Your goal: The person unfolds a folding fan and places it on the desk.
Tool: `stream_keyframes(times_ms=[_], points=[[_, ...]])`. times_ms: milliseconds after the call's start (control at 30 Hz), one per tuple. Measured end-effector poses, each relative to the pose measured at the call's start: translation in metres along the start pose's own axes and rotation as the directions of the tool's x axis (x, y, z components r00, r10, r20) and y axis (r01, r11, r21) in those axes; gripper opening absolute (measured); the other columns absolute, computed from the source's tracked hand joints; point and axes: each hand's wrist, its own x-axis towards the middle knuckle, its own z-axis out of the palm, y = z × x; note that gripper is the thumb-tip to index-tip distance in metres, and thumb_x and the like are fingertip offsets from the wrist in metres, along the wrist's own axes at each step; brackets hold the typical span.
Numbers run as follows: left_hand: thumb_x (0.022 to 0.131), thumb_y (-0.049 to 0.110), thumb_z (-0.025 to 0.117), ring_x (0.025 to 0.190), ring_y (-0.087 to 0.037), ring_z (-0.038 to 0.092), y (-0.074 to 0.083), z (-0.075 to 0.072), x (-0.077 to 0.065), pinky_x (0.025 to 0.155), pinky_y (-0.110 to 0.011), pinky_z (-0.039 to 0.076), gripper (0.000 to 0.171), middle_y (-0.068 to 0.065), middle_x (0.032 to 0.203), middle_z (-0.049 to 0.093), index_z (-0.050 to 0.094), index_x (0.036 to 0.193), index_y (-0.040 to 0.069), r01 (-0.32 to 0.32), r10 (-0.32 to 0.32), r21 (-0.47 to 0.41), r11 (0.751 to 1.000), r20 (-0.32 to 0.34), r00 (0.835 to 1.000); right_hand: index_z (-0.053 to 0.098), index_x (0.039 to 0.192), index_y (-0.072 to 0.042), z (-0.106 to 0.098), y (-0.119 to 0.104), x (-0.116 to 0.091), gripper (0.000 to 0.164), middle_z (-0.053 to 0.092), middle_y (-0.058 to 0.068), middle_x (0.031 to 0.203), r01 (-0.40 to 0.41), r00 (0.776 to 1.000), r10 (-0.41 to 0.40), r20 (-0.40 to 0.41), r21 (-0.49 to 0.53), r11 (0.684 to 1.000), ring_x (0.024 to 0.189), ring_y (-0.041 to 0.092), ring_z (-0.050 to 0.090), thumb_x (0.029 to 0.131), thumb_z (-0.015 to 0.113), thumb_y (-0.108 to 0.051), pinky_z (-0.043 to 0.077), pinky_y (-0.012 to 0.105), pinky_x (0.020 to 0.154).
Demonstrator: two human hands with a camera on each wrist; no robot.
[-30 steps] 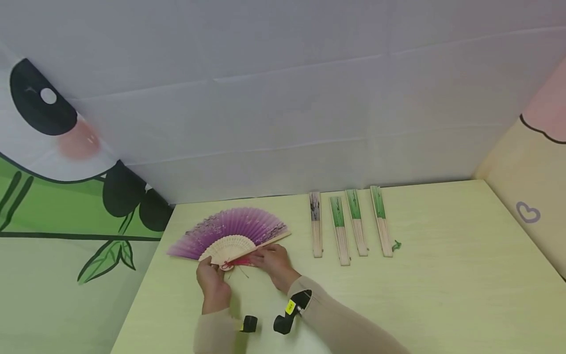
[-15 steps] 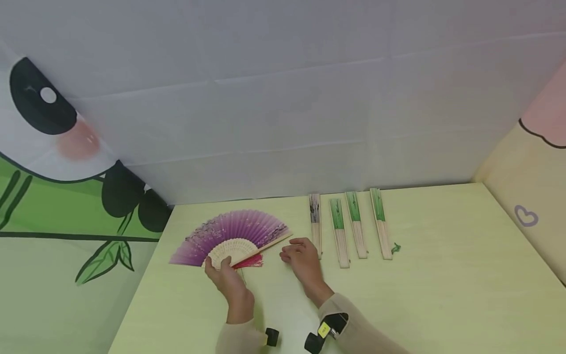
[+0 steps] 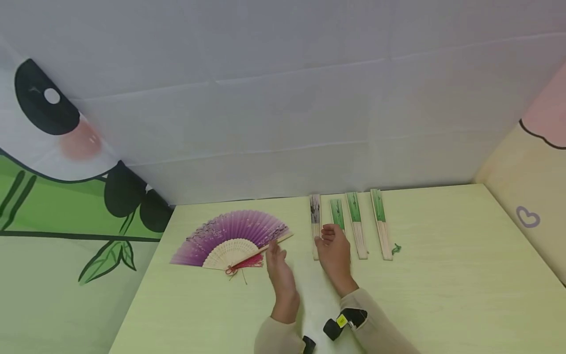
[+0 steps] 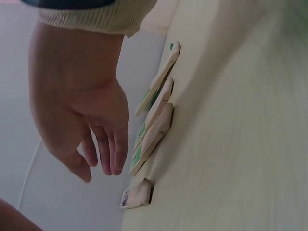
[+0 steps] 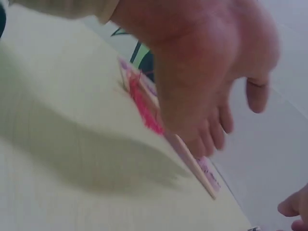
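Right hand (image 3: 335,250), fingers loosely open and empty, hovers over closed green bamboo fan (image 3: 338,219); left hand (image 3: 278,268), open, beside spread purple fan (image 3: 230,236).

Pale wood table (image 3: 442,275); grey wall (image 3: 283,98); panda mural (image 3: 53,147).

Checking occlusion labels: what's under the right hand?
The right hand covers the lower part of a folded green fan on the table. Whether fingers touch it can't be seen.
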Motion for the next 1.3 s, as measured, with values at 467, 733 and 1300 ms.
stream_keyframes(times_ms=[467, 733, 1300], points=[[0.108, 0.012, 0.033, 0.156, -0.046, 0.025, -0.013, 0.028, -0.002, 0.13, -0.055, 0.021, 0.054, -0.032, 0.164, 0.033, 0.032, 0.156, -0.013, 0.097, -0.105, 0.066, 0.993, 0.143, 0.984, 0.063, 0.128, 0.016, 0.009, 0.022, 0.0, 0.048, 0.069, 0.031, 0.118, 0.271, 0.962, -0.238, 0.132, -0.391, 0.88, 0.113, 0.047, 0.067, 0.085, 0.081, 0.007, 0.056, 0.057, 0.097], [0.106, 0.012, 0.038, 0.154, -0.046, 0.031, -0.013, 0.025, -0.003, 0.128, -0.055, 0.026, 0.055, -0.032, 0.163, 0.036, 0.034, 0.155, -0.012, 0.112, -0.124, 0.074, 0.991, 0.171, 0.978, 0.065, 0.124, 0.015, 0.008, 0.016, 0.004, 0.049, 0.07, 0.025, 0.104, 0.157, 0.986, -0.119, 0.119, -0.396, 0.905, 0.096, 0.041, 0.069, 0.08, 0.083, 0.005, 0.06, 0.054, 0.082], [0.107, 0.012, 0.055, 0.116, -0.03, 0.064, -0.016, 0.013, -0.008, 0.096, -0.037, 0.056, 0.046, -0.03, 0.136, 0.061, 0.053, 0.145, -0.014, 0.096, -0.147, 0.239, 0.966, 0.206, 0.968, 0.077, 0.115, 0.004, -0.028, -0.007, -0.021, 0.038, 0.078, 0.013, 0.091, -0.109, 0.96, 0.157, 0.232, -0.206, 0.972, 0.078, 0.023, 0.073, 0.079, 0.085, -0.005, 0.058, 0.039, 0.066]])
